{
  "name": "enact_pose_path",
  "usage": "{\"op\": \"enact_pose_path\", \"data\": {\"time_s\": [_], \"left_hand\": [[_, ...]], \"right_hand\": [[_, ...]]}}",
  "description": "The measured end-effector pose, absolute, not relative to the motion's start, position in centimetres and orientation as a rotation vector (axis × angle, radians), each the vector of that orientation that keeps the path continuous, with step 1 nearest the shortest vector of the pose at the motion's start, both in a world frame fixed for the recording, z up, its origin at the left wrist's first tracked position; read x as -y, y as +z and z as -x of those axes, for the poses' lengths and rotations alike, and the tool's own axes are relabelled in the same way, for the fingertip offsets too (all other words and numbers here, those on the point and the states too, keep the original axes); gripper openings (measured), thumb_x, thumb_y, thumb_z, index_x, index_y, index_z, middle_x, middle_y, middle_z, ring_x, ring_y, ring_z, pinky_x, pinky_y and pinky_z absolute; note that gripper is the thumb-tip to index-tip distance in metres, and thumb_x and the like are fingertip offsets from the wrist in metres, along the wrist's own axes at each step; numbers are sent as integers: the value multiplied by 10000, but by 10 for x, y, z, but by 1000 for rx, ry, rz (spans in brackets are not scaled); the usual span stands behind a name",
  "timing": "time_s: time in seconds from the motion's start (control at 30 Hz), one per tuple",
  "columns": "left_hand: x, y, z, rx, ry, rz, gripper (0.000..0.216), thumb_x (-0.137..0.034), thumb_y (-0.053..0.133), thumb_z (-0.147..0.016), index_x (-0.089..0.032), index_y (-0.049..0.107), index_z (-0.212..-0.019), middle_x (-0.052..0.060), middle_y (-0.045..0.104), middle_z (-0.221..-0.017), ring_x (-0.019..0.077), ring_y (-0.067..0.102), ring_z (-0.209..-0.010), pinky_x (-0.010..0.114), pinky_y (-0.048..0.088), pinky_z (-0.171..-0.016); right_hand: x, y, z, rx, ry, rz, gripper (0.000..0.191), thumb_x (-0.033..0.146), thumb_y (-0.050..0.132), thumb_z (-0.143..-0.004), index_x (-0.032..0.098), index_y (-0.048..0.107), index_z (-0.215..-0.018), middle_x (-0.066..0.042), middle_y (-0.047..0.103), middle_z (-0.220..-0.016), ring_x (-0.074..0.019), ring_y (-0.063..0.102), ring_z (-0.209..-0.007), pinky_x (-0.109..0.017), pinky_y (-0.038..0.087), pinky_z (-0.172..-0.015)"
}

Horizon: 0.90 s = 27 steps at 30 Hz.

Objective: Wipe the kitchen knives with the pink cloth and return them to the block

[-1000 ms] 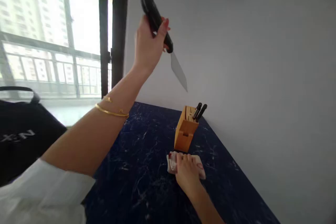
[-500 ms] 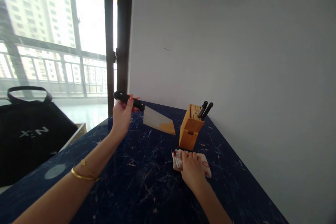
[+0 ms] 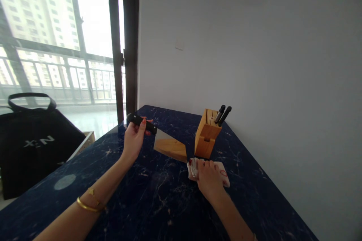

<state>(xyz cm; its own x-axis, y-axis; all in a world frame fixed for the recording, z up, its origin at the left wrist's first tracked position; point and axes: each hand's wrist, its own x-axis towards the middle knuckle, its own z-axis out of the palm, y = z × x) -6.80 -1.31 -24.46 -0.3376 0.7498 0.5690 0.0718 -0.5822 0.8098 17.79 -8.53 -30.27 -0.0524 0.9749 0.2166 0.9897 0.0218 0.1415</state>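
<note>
My left hand (image 3: 135, 135) is closed round the black handle of a cleaver (image 3: 169, 145). Its broad blade points right and slightly down, with the wooden block mirrored in it; the tip is close to the cloth. A folded white cloth with red marks (image 3: 222, 173) lies on the dark table, and my right hand (image 3: 209, 179) grips it with the fingers curled over its top. Just behind the cloth stands a wooden knife block (image 3: 204, 135), with two black-handled tools (image 3: 223, 115) sticking out of its slots.
The blue marbled table (image 3: 158, 203) runs along a grey wall (image 3: 254, 64) on the right. Beyond its left edge sit a black bag (image 3: 36, 150) and part of a light wooden crate (image 3: 86, 141). A dark-framed glass door (image 3: 131, 45) is at the back left.
My left hand has lowered the cleaver, bringing its blade tip down to near the cloth. My right hand stays on the cloth. The view has shifted slightly.
</note>
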Motion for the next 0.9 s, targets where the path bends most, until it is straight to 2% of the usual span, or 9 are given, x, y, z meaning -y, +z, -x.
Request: {"op": "enact_pose_path", "data": {"time_s": [0.27,0.5,0.67,0.77,0.9], "left_hand": [[20,-247,63,-1063,1980,-1454,332,-397,521,-801,-132,524,-1001,97,659,-932,99,559,-528,234,474,-555],[18,-247,67,-1042,1899,-1395,367,-404,570,-760,-119,543,-988,123,654,-983,121,605,-553,270,515,-581],[12,-247,84,-990,1733,-1314,379,-389,661,-679,-119,579,-932,99,680,-874,169,648,-616,319,549,-627],[12,-248,97,-956,1547,-1210,358,-408,636,-708,-118,597,-914,105,688,-803,190,664,-624,330,558,-645],[16,-247,116,-846,1295,-1070,413,-455,574,-751,-103,609,-964,166,682,-895,242,672,-758,342,549,-738]], "right_hand": [[86,-303,-183,2231,-395,2072,348,161,535,-717,162,511,-1064,-106,578,-963,-266,471,-936,-356,288,-785],[84,-304,-183,2223,-363,2106,369,127,515,-718,162,505,-1085,-109,580,-972,-263,470,-954,-348,285,-784],[85,-301,-184,2249,-331,2122,375,121,482,-739,154,495,-1113,-120,581,-990,-268,476,-956,-351,287,-781],[85,-300,-184,2248,-323,2128,369,147,516,-728,150,502,-1097,-126,578,-999,-273,472,-970,-353,287,-786],[84,-301,-184,2258,-325,2120,369,161,542,-712,149,514,-1080,-127,581,-1003,-275,473,-967,-350,293,-782]]}}
